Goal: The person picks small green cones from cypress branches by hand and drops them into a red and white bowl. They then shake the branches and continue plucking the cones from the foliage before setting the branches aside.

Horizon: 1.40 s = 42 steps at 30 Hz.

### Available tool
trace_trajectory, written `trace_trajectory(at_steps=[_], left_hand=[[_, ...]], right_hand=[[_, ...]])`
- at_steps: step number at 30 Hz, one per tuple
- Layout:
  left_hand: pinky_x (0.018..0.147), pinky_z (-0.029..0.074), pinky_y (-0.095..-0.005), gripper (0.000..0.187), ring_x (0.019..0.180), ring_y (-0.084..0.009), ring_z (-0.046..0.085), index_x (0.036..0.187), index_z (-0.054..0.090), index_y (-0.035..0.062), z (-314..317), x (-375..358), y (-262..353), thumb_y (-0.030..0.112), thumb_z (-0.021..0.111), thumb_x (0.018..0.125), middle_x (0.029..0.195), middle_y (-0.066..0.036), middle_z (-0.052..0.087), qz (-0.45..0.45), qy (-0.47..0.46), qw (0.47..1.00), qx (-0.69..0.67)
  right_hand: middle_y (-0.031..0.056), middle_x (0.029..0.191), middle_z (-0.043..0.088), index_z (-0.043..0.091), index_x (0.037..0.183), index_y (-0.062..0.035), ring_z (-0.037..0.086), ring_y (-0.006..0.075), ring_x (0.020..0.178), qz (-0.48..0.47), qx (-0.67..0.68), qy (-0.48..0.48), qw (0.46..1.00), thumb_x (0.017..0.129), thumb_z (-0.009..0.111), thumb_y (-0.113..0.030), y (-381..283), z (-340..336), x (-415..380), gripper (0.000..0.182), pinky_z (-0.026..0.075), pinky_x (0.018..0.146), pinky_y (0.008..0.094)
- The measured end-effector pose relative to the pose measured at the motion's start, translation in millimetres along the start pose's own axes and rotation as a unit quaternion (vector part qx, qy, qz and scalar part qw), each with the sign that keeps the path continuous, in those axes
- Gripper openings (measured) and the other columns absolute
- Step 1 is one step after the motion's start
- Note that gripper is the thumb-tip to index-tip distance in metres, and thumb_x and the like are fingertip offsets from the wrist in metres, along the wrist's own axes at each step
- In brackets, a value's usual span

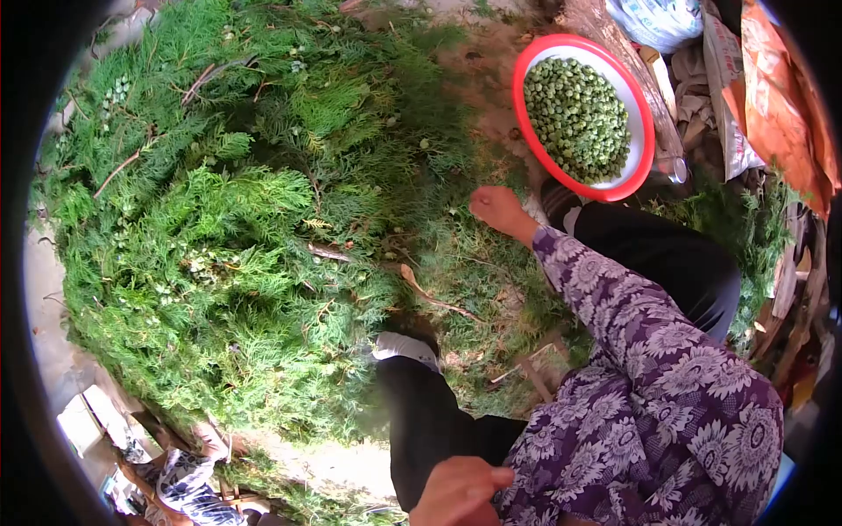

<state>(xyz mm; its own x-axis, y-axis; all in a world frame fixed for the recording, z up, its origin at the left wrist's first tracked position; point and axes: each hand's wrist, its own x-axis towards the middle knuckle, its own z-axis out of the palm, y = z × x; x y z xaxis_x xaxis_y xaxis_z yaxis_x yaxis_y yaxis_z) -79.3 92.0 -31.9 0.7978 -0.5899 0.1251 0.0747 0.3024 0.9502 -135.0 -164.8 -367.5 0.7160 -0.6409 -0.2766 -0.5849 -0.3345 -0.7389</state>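
Note:
A large heap of green conifer branches (pixel 263 210) spreads before me, with pale green cones on some sprigs. My right hand (pixel 500 210), fingers curled closed, is over the right edge of the heap, below the basin and apart from it. What it may hold is hidden. My left hand (pixel 460 493) is low at the frame's bottom by my knee, its fingers folded and the thumb sticking out; anything in it is out of sight. A red-rimmed white basin (pixel 646 131) stands at the upper right, with many small green cones (pixel 579 118) in it.
My dark-trousered legs (pixel 421 421) stretch on either side of loose sprigs. A log (pixel 605 35) lies behind the basin, near an orange sack (pixel 776 96) and a pale plastic bag (pixel 656 22). Another person's patterned clothing (pixel 189 486) shows at the lower left.

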Motion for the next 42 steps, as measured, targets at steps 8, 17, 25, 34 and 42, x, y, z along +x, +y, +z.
trace_trajectory(at_steps=[8, 17, 25, 34, 42], left_hand=[[0.054, 0.043, -0.0358, 0.037, 0.064, -0.0292, 0.057, 0.094, 0.054, -0.0119, -11.5, 0.3, 10.3, 0.023, 0.056, 0.081, 0.077, -0.023, 0.057, -0.011, 0.027, 0.999, 0.015], [0.050, 0.042, -0.0354, 0.035, 0.059, -0.0289, 0.056, 0.090, 0.053, -0.0120, -20.7, -5.7, 2.5, 0.022, 0.055, 0.081, 0.073, -0.022, 0.056, 0.043, -0.008, 0.999, 0.009], [0.050, 0.042, -0.0348, 0.036, 0.059, -0.0284, 0.056, 0.090, 0.053, -0.0120, -9.9, 3.0, 14.3, 0.023, 0.055, 0.082, 0.073, -0.023, 0.056, 0.013, -0.010, 1.000, 0.002], [0.050, 0.042, -0.0339, 0.032, 0.059, -0.0265, 0.056, 0.091, 0.054, -0.0104, -23.5, -2.2, 12.1, 0.020, 0.055, 0.082, 0.075, -0.022, 0.058, 0.021, -0.020, 0.999, -0.030], [0.052, 0.041, -0.0332, 0.030, 0.062, -0.0254, 0.055, 0.092, 0.054, -0.0091, -28.3, -0.5, 19.2, 0.020, 0.053, 0.085, 0.078, -0.022, 0.059, -0.038, -0.032, 0.999, -0.016]], right_hand=[[0.0187, 0.085, 0.061, 0.062, 0.087, -0.0013, 0.060, 0.0335, 0.079, 0.078, -0.176, -0.053, 0.980, 0.069, 0.064, -0.016, -24.2, 31.1, 26.0, 0.023, 0.048, 0.070, 0.0418], [0.0037, 0.064, 0.055, 0.062, 0.079, 0.0010, 0.052, 0.0092, 0.049, 0.217, 0.225, -0.043, 0.949, 0.076, 0.065, -0.023, -38.0, -25.6, -35.8, 0.024, 0.044, 0.047, 0.0261], [-0.0030, 0.058, 0.046, 0.062, 0.079, -0.0034, 0.040, 0.0076, 0.045, 0.295, 0.230, 0.085, 0.923, 0.082, 0.057, -0.034, -52.1, -52.7, -53.0, 0.031, 0.035, 0.042, 0.0249], [-0.0051, 0.051, 0.031, 0.050, 0.076, -0.0121, 0.027, 0.0080, 0.040, 0.326, 0.570, 0.258, 0.709, 0.083, 0.055, -0.040, -11.1, -134.4, -40.7, 0.029, 0.023, 0.039, 0.0242], [0.0161, 0.114, 0.052, 0.054, 0.111, -0.0072, 0.053, 0.0293, 0.101, 0.050, -0.206, 0.029, 0.977, 0.069, 0.071, -0.025, 10.7, -26.1, -77.1, 0.049, 0.045, 0.082, 0.0417]])
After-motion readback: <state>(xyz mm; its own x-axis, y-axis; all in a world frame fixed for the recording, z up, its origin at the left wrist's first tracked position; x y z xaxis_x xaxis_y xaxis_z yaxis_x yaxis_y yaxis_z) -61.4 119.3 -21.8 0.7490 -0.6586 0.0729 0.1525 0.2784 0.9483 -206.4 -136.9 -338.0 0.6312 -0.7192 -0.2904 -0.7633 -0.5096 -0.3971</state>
